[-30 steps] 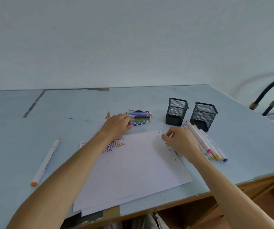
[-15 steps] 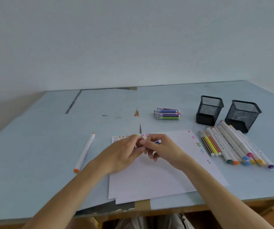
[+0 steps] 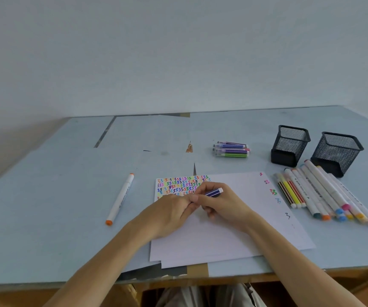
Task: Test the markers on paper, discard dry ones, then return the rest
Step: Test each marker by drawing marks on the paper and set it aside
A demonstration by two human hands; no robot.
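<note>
Right hand: the right hand curls its fingers round a blue striped marker over the paper
Left hand: the left hand meets the marker's lower end, fingertips pinching it beside the right hand
Marker: tilted, white end up and to the right
Paper: white sheets on the table, rows of coloured squiggles at the top left corner
Loose pile: small striped markers beyond the paper
Right group: markers in a row beside the paper, in front of two black mesh holders
Alone: an orange-tipped marker left of the paper
</note>
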